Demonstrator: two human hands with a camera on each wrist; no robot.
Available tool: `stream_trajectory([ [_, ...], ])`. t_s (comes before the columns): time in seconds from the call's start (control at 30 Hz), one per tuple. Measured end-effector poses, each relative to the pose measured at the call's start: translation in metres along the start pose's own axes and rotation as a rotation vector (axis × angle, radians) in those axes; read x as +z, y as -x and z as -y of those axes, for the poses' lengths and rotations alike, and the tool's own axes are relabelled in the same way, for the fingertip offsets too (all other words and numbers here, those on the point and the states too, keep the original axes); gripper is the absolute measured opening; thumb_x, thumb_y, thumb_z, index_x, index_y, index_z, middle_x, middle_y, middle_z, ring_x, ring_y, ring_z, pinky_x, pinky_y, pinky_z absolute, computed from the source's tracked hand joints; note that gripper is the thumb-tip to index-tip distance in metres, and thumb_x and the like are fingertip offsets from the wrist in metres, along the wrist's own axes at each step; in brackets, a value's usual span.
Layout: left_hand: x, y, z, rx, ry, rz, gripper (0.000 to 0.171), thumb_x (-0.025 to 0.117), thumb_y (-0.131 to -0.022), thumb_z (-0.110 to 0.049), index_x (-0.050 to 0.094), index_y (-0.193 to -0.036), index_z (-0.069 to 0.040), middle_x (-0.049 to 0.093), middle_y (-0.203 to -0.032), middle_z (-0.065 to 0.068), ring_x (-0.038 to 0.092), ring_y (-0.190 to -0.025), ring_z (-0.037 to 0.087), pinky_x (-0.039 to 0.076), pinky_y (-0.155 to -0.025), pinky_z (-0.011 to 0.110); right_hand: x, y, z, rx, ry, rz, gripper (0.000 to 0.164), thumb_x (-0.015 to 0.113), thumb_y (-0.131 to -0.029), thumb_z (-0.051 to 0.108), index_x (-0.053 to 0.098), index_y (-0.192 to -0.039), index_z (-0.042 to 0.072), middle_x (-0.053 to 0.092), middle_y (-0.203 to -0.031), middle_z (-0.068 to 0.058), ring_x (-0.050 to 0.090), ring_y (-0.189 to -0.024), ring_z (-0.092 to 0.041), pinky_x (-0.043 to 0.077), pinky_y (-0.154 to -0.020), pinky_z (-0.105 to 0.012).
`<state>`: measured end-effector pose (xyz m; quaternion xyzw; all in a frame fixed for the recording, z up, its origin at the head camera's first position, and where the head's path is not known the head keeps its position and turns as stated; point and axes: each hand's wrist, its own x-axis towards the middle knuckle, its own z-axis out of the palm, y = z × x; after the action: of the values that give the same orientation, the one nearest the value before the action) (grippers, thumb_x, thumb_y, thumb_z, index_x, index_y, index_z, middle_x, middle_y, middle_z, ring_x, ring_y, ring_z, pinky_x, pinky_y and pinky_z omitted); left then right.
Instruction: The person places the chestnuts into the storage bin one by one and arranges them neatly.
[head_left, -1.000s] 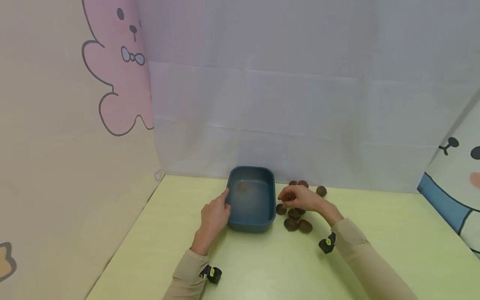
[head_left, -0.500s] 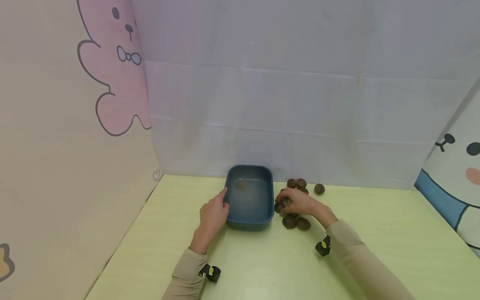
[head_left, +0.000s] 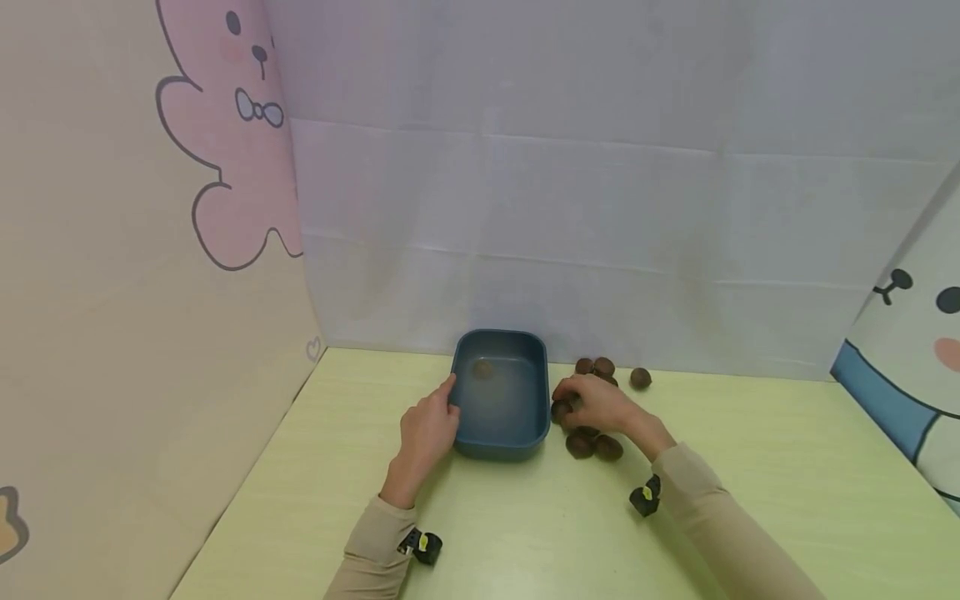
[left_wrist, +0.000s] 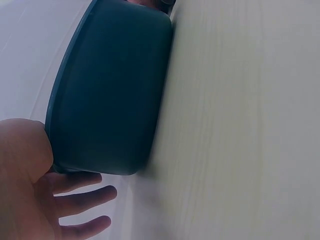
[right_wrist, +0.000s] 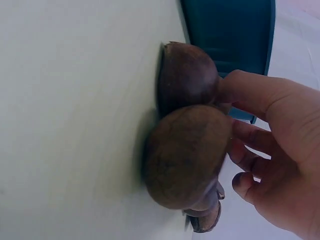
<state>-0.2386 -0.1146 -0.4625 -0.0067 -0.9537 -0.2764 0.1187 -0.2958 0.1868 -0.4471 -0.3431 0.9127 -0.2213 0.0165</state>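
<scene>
A dark blue tub (head_left: pixel 498 454) stands on the table near the back. My left hand (head_left: pixel 427 429) holds its left wall, with the thumb at the rim; in the left wrist view, several fingers (left_wrist: pixel 82 202) stretch out beyond the tub. Right of the tub lies a group of brown chestnuts (head_left: pixel 609 448). My right hand (head_left: pixel 603 404) is among them, its thumb and forefinger pinching a chestnut (head_left: pixel 561 412) close by the tub's right wall. In the right wrist view, a large chestnut (right_wrist: pixel 187 157) and a pointed one (right_wrist: pixel 187 77) partly hide the fingertips.
One chestnut (head_left: pixel 641 378) lies apart at the right, and several (head_left: pixel 602 367) lie behind the right hand. The pale yellow-green table (head_left: pixel 525 533) meets a white sheet (head_left: pixel 585 250) at the back. A wall with a pink bear figure (head_left: pixel 255 167) stands on the left.
My right hand has dipped lower and closer in over the chestnut by the tub, its fingers drawing round it. The left hand and the tub keep their place.
</scene>
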Motion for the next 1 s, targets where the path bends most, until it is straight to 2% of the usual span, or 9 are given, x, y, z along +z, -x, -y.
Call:
stream_trajectory([
  [0.27, -0.002, 0.002, 0.0, -0.006, 0.001, 0.011, 0.056, 0.054, -0.09, -0.008, 0.052, -0.145, -0.013, 0.044, -0.05, 0.001, 0.026, -0.047, 0.014, 0.023, -0.045, 0.029, -0.012, -0.004, 0.003, -0.008, 0.001, -0.049, 0.033, 0.072, -0.081, 0.01, 0.07, -0.114, 0.006, 0.071, -0.107, -0.005, 0.065, -0.096, -0.022, 0.052, -0.086, -0.041],
  [0.57, 0.001, 0.002, 0.002, -0.001, 0.0, 0.01, 0.056, 0.054, -0.09, -0.007, 0.053, -0.145, -0.012, 0.043, -0.049, 0.0, 0.026, -0.046, 0.013, 0.022, -0.045, 0.028, -0.03, -0.014, 0.014, 0.022, -0.026, -0.051, 0.034, 0.07, -0.083, 0.011, 0.069, -0.116, 0.007, 0.07, -0.105, -0.005, 0.059, -0.079, -0.013, 0.049, -0.073, -0.033],
  [0.83, 0.002, 0.001, 0.001, 0.0, 0.008, -0.005, 0.056, 0.054, -0.089, -0.007, 0.053, -0.145, -0.012, 0.043, -0.048, 0.001, 0.024, -0.046, 0.013, 0.021, -0.044, 0.029, -0.043, -0.033, 0.039, 0.025, 0.001, -0.002, 0.034, 0.07, -0.088, 0.018, 0.068, -0.121, 0.01, 0.068, -0.118, -0.005, 0.062, -0.096, -0.025, 0.05, -0.08, -0.038],
  [1.0, 0.002, 0.001, 0.001, -0.001, 0.016, -0.011, 0.056, 0.054, -0.089, -0.007, 0.054, -0.144, -0.012, 0.043, -0.048, 0.001, 0.025, -0.046, 0.013, 0.022, -0.043, 0.029, -0.043, -0.049, 0.052, 0.029, 0.019, 0.013, 0.033, 0.07, -0.089, 0.02, 0.068, -0.121, 0.013, 0.067, -0.117, -0.002, 0.063, -0.097, -0.024, 0.05, -0.081, -0.038],
])
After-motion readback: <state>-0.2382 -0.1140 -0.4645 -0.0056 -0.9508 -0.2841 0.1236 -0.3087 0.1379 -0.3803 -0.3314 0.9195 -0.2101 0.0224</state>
